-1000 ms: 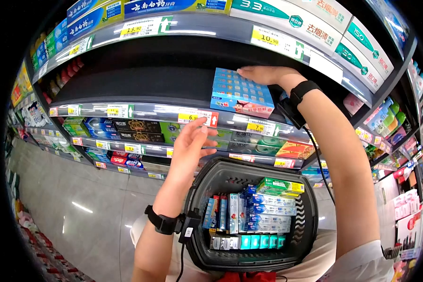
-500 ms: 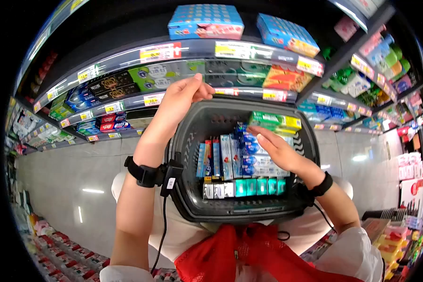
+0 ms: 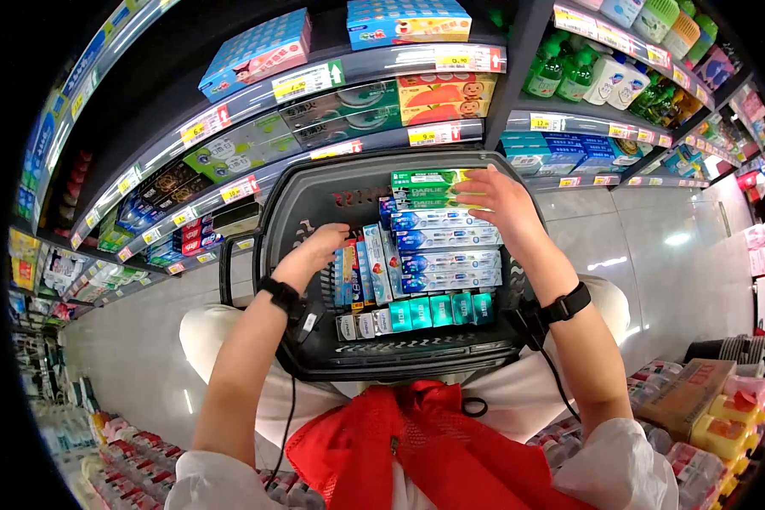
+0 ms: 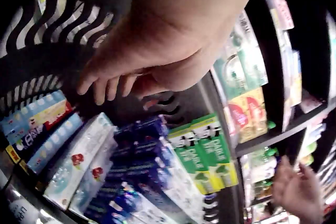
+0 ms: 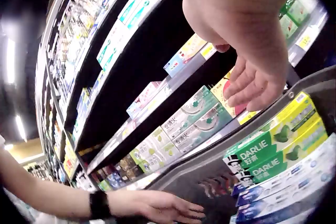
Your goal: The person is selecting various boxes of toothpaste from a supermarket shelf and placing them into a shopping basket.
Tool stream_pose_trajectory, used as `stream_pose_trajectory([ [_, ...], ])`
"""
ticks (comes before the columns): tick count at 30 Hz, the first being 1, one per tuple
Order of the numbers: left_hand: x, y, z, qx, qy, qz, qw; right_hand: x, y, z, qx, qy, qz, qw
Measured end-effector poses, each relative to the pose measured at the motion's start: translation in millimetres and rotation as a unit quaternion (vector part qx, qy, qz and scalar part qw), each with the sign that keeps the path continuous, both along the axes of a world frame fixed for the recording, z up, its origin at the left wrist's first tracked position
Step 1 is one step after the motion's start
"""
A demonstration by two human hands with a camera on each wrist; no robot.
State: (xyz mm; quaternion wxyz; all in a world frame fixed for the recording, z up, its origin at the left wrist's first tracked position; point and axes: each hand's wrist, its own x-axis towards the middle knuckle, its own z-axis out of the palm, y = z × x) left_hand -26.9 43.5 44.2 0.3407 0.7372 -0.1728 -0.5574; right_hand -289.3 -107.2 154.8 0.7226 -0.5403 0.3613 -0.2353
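A dark grey shopping basket (image 3: 302,187) sits between the knees, holding rows of toothpaste boxes. My left hand (image 3: 316,248) hovers over its left side, fingers hanging loosely above the slim blue boxes (image 3: 346,276); it holds nothing. Over the right side is my right hand (image 3: 503,206), its relaxed fingers overlapping the end of the green-and-yellow Darlie toothpaste boxes (image 3: 425,189). In the right wrist view this hand (image 5: 257,85) hangs above those boxes with nothing in its grasp. White-and-blue boxes (image 3: 446,262) lie stacked below the Darlie ones, and teal boxes (image 3: 418,313) line the near side.
Two light-blue carton packs, one on the left (image 3: 259,53) and one on the right (image 3: 408,23), stand on the shelf ahead. Toothpaste boxes (image 3: 340,110) fill the shelf below. Green bottles (image 3: 561,72) stand right. Brown carton (image 3: 688,395) and bottle packs lie behind right.
The right hand has left the blue pack on the shelf and come down over the basket. My left hand has lowered to the basket's left side. The head view has turned down and right.
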Motion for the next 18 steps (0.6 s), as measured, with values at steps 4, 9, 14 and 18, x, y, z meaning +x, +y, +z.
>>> stream_pose_trajectory([
  [4,29.6,-4.0,-86.9,0.002,-0.390,-0.545,0.742,7.8,6.3,6.2,0.015,-0.058,-0.002,0.998],
  [9,-2.6,-14.9,-156.9,0.175,0.010,0.029,0.984,7.4,9.5,13.2,0.025,-0.055,-0.014,0.998],
  [14,-1.7,-2.5,-183.1,0.244,-0.103,-0.100,0.959,9.5,-0.2,23.4,0.028,-0.071,-0.025,0.997],
  [18,4.4,5.5,-168.1,0.223,-0.050,-0.171,0.958,19.1,-6.5,28.8,0.027,-0.101,-0.024,0.994],
])
